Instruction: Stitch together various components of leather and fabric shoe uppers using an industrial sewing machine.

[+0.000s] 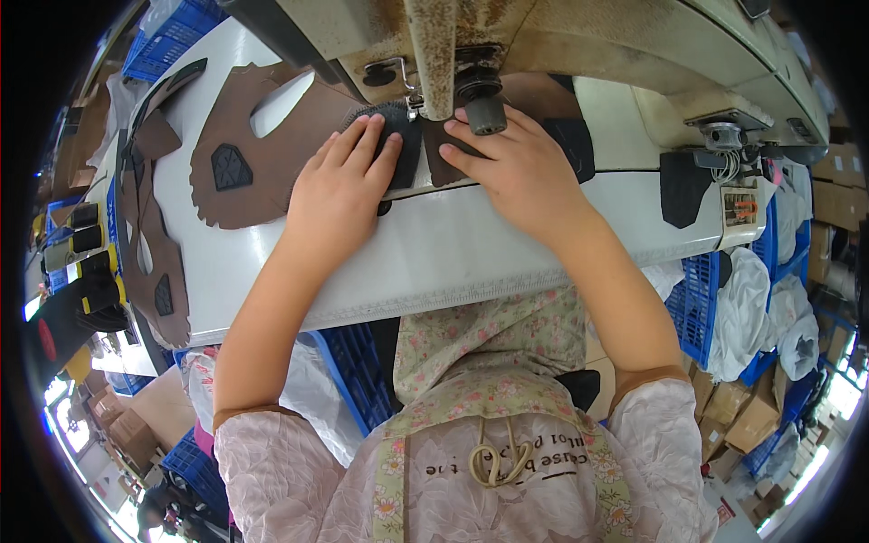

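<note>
My left hand [337, 195] lies flat, fingers spread, across a brown leather-like panel [222, 136] and a black textured patch [407, 154]. That panel has a wavy edge, a cut-out slot and a small black emblem [232, 167]. To the right, my right hand [525, 176] rests palm down with fingers apart on brown and black material [444, 167]. Between both hands, just past my fingertips, sits the presser foot [414, 110] of a sewing machine [588, 41]. The machine's dark round knob [485, 113] hides part of my right fingers. The needle point cannot be made out.
More brown cut pieces [158, 244] lie along the table's left end. A black pointed piece [683, 190] is at the right, beside the machine's base. A ruler strip [434, 299] edges the white table. Blue crates [695, 303] with white bags stand below.
</note>
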Motion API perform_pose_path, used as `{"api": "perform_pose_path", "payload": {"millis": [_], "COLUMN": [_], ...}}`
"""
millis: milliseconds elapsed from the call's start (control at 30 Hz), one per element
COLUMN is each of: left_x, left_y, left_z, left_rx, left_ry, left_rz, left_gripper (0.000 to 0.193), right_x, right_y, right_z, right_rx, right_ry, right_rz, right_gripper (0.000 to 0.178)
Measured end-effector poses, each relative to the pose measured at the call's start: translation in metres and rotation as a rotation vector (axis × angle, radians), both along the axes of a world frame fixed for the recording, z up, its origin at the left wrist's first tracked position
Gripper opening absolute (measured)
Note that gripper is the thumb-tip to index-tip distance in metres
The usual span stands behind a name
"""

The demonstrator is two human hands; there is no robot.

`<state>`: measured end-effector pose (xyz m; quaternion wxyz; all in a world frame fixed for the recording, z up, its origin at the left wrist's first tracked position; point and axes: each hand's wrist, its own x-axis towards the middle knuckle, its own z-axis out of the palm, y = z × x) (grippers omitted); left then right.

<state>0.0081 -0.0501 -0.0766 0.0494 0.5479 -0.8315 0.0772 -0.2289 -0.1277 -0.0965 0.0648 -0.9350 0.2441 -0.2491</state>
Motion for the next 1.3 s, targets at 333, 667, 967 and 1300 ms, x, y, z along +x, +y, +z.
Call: {"api": "perform_pose_path", "payload": {"millis": [333,667,967,1300], "left_x": [-0.002,-0.001,0.015,-0.002], "left_y": [-0.003,-0.009,-0.003,-0.009], "left_z": [-0.003,-0.005,0.0,0.001], "left_rx": [-0.008,-0.03,0.021,-0.042], "left_ry": [-0.061,-0.05,0.09,-0.071], "left_rz": [0.029,0.033,-0.076,-0.002], "left_gripper": [0.049,0.048,0.062,0.055], "right_x": [0.002,0.005,0.0,0.002], "right_y": [0.0,-0.004,-0.002,-0.011], "right_z": [0.002,-0.001,-0.001,0.002], "right_rx": [-0.01,0.023,-0.02,-0.046], "right_ry": [0.012,0.007,-0.008,-0.029], "right_rz": [-0.005,-0.016,-0.006,0.013], "right_gripper": [0.035,0.039,0.033,0.026]}}
